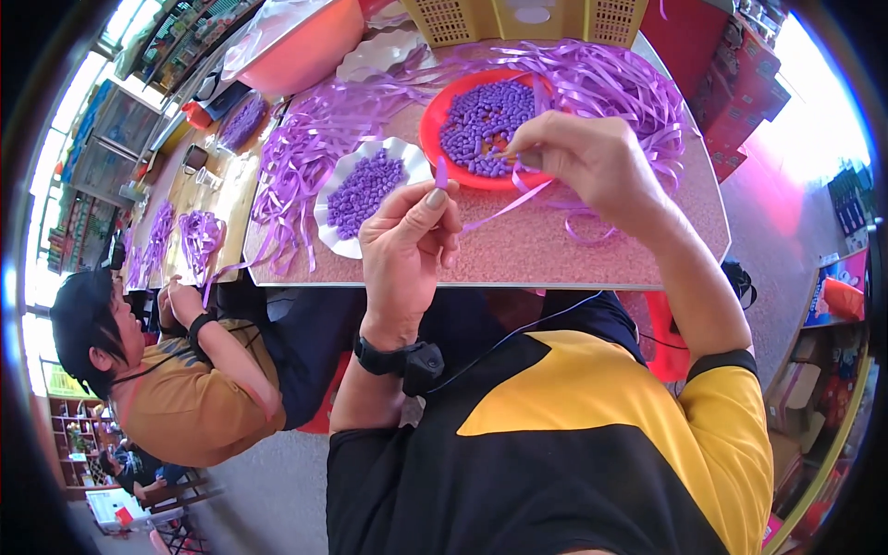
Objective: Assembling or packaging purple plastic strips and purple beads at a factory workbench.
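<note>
Purple ribbon strip (504, 208) stretched between both hands, that is the picture right now. Left hand (407, 245) is up over the near edge of the speckled pink table (555, 250), thumb and forefinger pinched shut on a small folded purple piece (442, 173) at the strip's end, the other fingers curled in. Right hand (578, 157) hovers just beside the red plate (435, 125), fingertips closed on the same strip further along, the ribbon running down and left from there toward the left hand. That red plate is heaped with small purple folded pieces (486, 120). Just left of it sits a white scalloped dish (344, 242), with its own mound of the same purple bits (363, 190). Loose purple ribbons (601, 83) sprawl across the far side of the table and spill off its left edge. Yellow baskets (523, 18) stand at the far end. Off to the left, another person (176, 388) in a yellow top sits at a neighbouring wooden table (217, 199), hands near more purple ribbon (199, 236).
</note>
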{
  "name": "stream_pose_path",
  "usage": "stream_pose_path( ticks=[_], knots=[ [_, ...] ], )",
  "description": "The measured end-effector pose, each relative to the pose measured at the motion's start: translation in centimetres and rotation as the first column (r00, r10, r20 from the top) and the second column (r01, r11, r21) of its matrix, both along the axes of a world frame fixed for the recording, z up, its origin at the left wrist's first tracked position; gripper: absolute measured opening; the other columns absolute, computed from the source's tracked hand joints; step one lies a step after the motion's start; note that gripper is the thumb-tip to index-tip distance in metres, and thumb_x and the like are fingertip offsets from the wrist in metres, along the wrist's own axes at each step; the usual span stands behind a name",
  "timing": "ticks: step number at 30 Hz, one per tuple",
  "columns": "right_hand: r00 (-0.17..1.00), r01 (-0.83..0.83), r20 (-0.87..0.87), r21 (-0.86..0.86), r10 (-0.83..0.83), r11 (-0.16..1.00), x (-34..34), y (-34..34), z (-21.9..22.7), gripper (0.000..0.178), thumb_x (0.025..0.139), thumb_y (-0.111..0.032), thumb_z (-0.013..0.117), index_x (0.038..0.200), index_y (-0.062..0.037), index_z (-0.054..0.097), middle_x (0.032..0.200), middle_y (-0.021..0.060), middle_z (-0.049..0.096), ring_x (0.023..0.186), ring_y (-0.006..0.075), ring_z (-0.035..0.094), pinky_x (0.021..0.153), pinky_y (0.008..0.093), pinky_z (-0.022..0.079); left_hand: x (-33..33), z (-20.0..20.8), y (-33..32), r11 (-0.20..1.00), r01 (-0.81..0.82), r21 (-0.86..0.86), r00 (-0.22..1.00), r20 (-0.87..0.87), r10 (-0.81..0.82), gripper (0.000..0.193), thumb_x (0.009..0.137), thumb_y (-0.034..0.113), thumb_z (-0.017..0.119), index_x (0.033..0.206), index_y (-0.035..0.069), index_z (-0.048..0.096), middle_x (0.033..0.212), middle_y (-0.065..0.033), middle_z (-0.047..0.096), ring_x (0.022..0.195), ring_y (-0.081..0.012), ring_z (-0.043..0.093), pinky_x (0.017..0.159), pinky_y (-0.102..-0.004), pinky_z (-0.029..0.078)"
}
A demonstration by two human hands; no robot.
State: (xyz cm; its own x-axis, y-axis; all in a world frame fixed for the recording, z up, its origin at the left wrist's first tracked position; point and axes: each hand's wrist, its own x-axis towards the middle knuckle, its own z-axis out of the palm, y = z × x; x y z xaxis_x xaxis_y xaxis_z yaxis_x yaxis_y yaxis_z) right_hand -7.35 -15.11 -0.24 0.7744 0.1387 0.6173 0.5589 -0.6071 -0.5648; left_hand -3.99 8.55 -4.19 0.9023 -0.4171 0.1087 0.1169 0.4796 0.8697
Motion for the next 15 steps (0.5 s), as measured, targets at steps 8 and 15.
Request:
stream_pose_path(
  ticks=[8,15],
  knots=[
    [0.984,-0.136,0.104,-0.099,0.146,0.986,0.5,1.4,-1.3,0.027,0.076,0.008,0.068,0.099,-0.0063,0.070,0.080,0.0095,0.064,0.072,0.0263,0.063,0.062,0.0339,0.049,-0.6,-0.9,-0.6,0.992,-0.090,0.093,0.996,0.016,0.089,0.014,0.093,0.006,0.061,0.102,-0.004,0.067,0.076,-0.0085,0.065,0.059,-0.0133,0.060,0.051,-0.0237,0.046],
    [0.982,-0.127,0.129,-0.096,0.138,0.987,0.6,1.2,-2.0,0.024,0.078,0.006,0.068,0.098,-0.0059,0.070,0.077,0.0088,0.061,0.069,0.0246,0.062,0.060,0.0329,0.048,-1.1,-0.2,-0.9,0.995,-0.064,0.072,0.997,-0.037,0.066,0.013,0.092,0.004,0.063,0.101,-0.004,0.067,0.072,-0.0061,0.063,0.059,-0.0116,0.058,0.051,-0.0235,0.045]
  ],
)
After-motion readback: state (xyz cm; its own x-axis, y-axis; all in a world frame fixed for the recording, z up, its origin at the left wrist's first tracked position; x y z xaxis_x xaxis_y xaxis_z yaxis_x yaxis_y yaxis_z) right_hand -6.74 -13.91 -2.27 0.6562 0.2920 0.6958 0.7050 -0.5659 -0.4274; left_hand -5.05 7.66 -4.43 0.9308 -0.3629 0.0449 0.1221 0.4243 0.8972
